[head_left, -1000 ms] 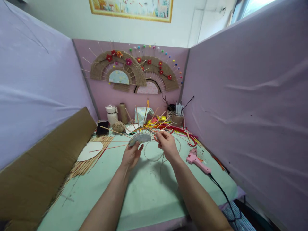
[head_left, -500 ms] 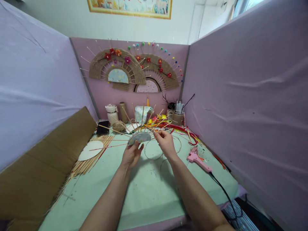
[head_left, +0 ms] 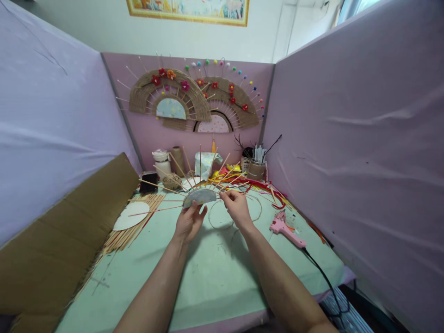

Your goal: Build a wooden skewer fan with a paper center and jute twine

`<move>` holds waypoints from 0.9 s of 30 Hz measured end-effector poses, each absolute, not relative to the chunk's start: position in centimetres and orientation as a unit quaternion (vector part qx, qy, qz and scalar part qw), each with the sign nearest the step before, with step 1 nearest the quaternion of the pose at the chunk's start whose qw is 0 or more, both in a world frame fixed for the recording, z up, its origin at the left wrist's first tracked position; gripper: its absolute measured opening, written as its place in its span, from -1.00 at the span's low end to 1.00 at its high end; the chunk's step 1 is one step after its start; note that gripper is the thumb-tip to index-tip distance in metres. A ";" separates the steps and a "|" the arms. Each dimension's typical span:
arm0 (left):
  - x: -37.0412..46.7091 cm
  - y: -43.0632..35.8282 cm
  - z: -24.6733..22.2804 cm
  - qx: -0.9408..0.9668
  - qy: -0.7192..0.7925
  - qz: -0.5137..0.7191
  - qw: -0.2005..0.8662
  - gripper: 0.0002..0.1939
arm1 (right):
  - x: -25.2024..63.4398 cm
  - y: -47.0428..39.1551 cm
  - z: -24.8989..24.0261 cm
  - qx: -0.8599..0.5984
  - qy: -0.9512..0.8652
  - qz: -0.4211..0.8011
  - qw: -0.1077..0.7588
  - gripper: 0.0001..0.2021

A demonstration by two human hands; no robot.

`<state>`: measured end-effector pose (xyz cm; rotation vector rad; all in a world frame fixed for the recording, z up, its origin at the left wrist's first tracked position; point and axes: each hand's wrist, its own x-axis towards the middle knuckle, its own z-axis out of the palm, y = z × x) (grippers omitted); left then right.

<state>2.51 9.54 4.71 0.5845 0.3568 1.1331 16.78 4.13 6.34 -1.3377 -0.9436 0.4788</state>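
Observation:
My left hand (head_left: 190, 222) grips the lower edge of a grey half-round fan base (head_left: 200, 198), thumb on its front face. Thin wooden sticks (head_left: 200, 167) spread out from the curved edge like rays. At the right end of the base, my right hand (head_left: 237, 208) is closed in a pinch on what looks like a thin strand of twine; the fingertips hide most of it. Loose loops of twine (head_left: 222, 227) lie on the green tabletop below and beside this hand.
On the right lies a pink glue gun (head_left: 287, 231) with a black cord. A pile of sticks (head_left: 120, 238) and a white oval (head_left: 132, 216) are at left, by a cardboard panel (head_left: 79, 236). Behind stand a twine ball (head_left: 172, 181), a jar (head_left: 161, 163) and a pen holder (head_left: 256, 170).
The fan base has shifted slightly left and its sticks have tilted left. My right hand has moved a little left and down, still pinched.

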 end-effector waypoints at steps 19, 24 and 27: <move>2.5 9.4 4.7 0.263 0.161 0.533 0.788 -0.71 | 16.3 4.7 5.7 -0.604 -0.420 0.225 0.638 -0.67; 2.5 9.6 4.7 0.248 0.166 0.535 0.791 -0.68 | 16.2 4.7 5.5 -0.606 -0.425 0.239 0.628 -0.66; 2.4 10.0 4.7 0.235 0.163 0.539 0.793 -0.74 | 16.3 4.6 5.3 -0.606 -0.440 0.249 0.615 -0.64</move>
